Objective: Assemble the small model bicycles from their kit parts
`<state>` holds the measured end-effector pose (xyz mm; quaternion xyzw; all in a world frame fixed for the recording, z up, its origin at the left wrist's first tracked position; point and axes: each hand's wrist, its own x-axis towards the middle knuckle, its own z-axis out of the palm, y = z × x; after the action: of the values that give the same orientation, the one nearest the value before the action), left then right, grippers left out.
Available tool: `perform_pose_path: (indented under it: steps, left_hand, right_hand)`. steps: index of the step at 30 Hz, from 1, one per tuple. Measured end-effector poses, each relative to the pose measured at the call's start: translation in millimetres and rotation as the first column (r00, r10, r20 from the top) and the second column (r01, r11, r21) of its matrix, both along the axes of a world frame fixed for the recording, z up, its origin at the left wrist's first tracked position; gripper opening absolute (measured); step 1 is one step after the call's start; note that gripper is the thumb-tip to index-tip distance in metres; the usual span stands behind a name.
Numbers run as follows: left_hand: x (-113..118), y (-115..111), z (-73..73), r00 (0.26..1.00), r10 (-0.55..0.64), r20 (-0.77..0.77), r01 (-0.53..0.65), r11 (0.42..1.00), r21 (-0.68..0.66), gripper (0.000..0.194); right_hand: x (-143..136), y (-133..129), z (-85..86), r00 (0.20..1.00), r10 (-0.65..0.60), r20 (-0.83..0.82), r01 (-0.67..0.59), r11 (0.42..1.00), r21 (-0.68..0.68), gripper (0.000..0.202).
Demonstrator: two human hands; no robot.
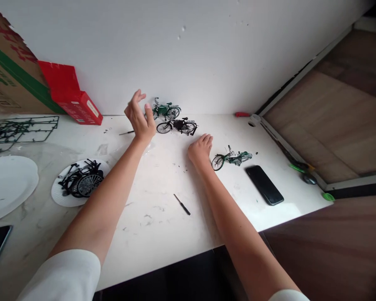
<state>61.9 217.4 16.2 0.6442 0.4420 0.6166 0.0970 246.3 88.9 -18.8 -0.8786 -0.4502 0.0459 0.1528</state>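
Observation:
My left hand (141,119) is raised at the back of the table, fingers apart and nothing in it. Just right of it stands a green model bicycle (166,111), partly behind my thumb. In front of that is a black model bicycle (177,126). My right hand (201,148) rests low on the table near the black bicycle's rear wheel, its fingers bent close together; whether anything is under them is hidden. Another green model bicycle (233,158) leans over to the right of my right wrist. A small screwdriver (182,205) lies between my forearms.
At left are a paper plate of black bicycle parts (57,193), a white plate (12,184), green part frames (34,129) and a red box (78,106). A phone (265,184) lies at right. A wall (188,62) closes the back.

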Motion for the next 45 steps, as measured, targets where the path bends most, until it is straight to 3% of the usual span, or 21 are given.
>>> perform_pose_path:
  steps: [5, 8, 13, 16, 18, 20, 22, 24, 25, 26, 28, 30, 34, 36, 38, 41, 43, 45]
  left_hand:
    - [2, -21, 37.4, 0.997, -0.073, -0.025, 0.076, 0.985, 0.154, 0.072]
    - [17, -45, 55.5, 0.990, -0.095, -0.105, 0.118, 0.961, 0.249, 0.059]
    - [54, -102, 73.0, 0.929, -0.252, -0.272, 0.300, 0.942, 0.151, 0.025]
    - [69, -121, 65.3, 0.866, -0.380, -0.326, 0.427, 0.900, 0.085, 0.014]
    - [78, -126, 50.8, 0.839, -0.448, -0.309, 0.461, 0.887, -0.034, 0.022]
    - [87, -129, 32.8, 0.795, -0.530, -0.296, 0.493, 0.848, -0.194, 0.034]
    - [97, -135, 17.4, 0.748, -0.622, -0.231, 0.517, 0.765, -0.384, 0.037]
    - [106, -147, 9.3, 0.709, -0.685, -0.167, 0.518, 0.666, -0.536, 0.037]
    - [110, -154, 8.6, 0.701, -0.687, -0.191, 0.494, 0.661, -0.565, 0.039]
    - [113, -161, 9.7, 0.703, -0.663, -0.257, 0.451, 0.695, -0.560, 0.042]
    - [116, -173, 15.4, 0.716, -0.570, -0.404, 0.348, 0.792, -0.502, 0.049]
    - [118, -181, 21.0, 0.727, -0.520, -0.448, 0.280, 0.821, -0.498, 0.049]
    - [125, -194, 19.4, 0.728, -0.604, -0.323, 0.323, 0.719, -0.616, 0.037]
    - [131, -202, 12.8, 0.707, -0.626, -0.328, 0.348, 0.712, -0.610, 0.046]
    - [135, -209, 4.8, 0.697, -0.606, -0.384, 0.329, 0.745, -0.580, 0.058]
    - [139, -212, -6.2, 0.695, -0.599, -0.398, 0.339, 0.761, -0.554, 0.042]
    - [138, -209, -11.5, 0.698, -0.615, -0.366, 0.368, 0.747, -0.553, 0.028]
    - [136, -205, -14.7, 0.704, -0.631, -0.326, 0.402, 0.732, -0.550, 0.026]
  right_hand:
    - [-27, -56, 2.3, 0.952, 0.251, 0.174, -0.238, 0.967, -0.091, 0.073]
    - [-34, -88, 10.2, 0.872, 0.429, 0.238, -0.405, 0.903, -0.144, 0.057]
    - [-27, -118, 30.7, 0.823, 0.547, 0.153, -0.526, 0.835, -0.158, 0.052]
    - [-20, -139, 43.3, 0.803, 0.596, -0.010, -0.595, 0.803, 0.015, 0.064]
    - [-12, -156, 50.6, 0.706, 0.688, -0.170, -0.646, 0.723, 0.244, 0.057]
    - [0, -172, 56.4, 0.575, 0.734, -0.361, -0.600, 0.679, 0.423, 0.037]
    - [18, -183, 61.4, 0.427, 0.724, -0.542, -0.494, 0.688, 0.531, 0.014]
    - [41, -193, 66.6, 0.317, 0.708, -0.631, -0.372, 0.704, 0.604, 0.024]
    - [54, -197, 69.3, 0.286, 0.698, -0.657, -0.338, 0.715, 0.612, 0.030]
    - [66, -201, 71.9, 0.270, 0.684, -0.678, -0.312, 0.728, 0.611, 0.041]
    - [88, -210, 76.2, 0.288, 0.648, -0.706, -0.241, 0.762, 0.601, 0.052]
    - [104, -217, 77.7, 0.342, 0.614, -0.712, -0.165, 0.785, 0.598, 0.048]
    - [124, -217, 68.4, 0.454, 0.576, -0.679, -0.001, 0.763, 0.647, 0.042]
    - [129, -212, 58.9, 0.530, 0.556, -0.640, 0.040, 0.738, 0.674, 0.047]
    - [133, -207, 49.2, 0.601, 0.540, -0.589, 0.035, 0.718, 0.695, 0.050]
    - [136, -205, 39.6, 0.768, 0.461, -0.445, -0.047, 0.733, 0.678, 0.038]
    - [138, -204, 37.4, 0.883, 0.399, -0.249, -0.157, 0.748, 0.645, 0.029]
    - [141, -202, 37.3, 0.931, 0.365, -0.007, -0.283, 0.734, 0.617, 0.023]
